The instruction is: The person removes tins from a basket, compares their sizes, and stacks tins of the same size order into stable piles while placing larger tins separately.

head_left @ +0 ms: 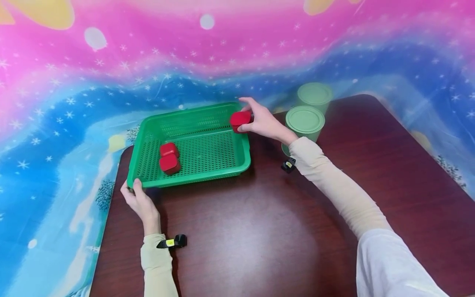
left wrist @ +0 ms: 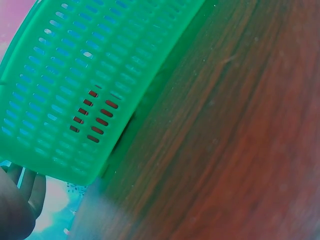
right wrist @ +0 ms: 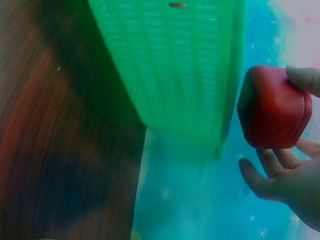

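A green perforated plastic basket point(head_left: 193, 180) stands at the back left of the table. Inside it, toward the left, two small red boxes point(head_left: 170, 163) sit against each other. My right hand point(head_left: 264, 121) grips a third red box point(head_left: 240, 119) between thumb and fingers, over the basket's right rim. In the right wrist view this red box point(right wrist: 272, 107) has rounded corners and a lid seam, and it is beside the basket wall point(right wrist: 175, 80). My left hand point(head_left: 142, 204) grips the basket's front left corner, thumb on the rim. Its fingers point(left wrist: 36, 192) show below the basket in the left wrist view.
Two pale green round canisters point(head_left: 305, 120) with lids stand behind the right wrist; part of another green thing shows by the cuff. The dark wooden table point(head_left: 237, 247) runs up to a pink and blue patterned cloth point(head_left: 185, 49) at the back.
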The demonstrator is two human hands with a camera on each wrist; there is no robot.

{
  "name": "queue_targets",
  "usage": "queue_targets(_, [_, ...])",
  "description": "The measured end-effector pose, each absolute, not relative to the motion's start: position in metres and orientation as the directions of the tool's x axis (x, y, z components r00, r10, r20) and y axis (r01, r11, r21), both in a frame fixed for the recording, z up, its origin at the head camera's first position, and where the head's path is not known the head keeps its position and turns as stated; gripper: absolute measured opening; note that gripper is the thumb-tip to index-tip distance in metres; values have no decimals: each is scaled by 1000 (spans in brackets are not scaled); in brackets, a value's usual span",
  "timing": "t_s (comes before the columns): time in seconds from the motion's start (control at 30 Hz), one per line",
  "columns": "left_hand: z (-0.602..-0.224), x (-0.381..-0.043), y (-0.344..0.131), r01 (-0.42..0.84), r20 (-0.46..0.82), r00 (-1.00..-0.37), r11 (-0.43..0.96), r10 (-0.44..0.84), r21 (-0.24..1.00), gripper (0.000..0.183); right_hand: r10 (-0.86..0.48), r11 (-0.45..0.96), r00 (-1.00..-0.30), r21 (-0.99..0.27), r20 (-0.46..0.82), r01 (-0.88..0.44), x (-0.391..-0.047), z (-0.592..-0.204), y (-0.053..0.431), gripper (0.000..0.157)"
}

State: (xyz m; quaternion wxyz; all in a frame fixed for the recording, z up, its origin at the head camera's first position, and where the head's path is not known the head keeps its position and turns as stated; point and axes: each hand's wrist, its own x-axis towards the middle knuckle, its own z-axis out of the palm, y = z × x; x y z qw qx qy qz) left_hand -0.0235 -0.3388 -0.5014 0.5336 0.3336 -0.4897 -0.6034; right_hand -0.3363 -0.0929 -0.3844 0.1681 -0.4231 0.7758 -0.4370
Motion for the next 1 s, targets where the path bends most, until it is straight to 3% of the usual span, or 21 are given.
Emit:
queue_targets(0.33, [-500,-26,-338,336,111,-210,36,-971,941,22,-732,340,-672,-797,109,-499,-349,-393,-62,89])
queue_targets(1.0, [-503,-23,-336,309,109,-205,41,-973,950,27,-725,395,-683,-760,87,-516,-359,-400,-13,86])
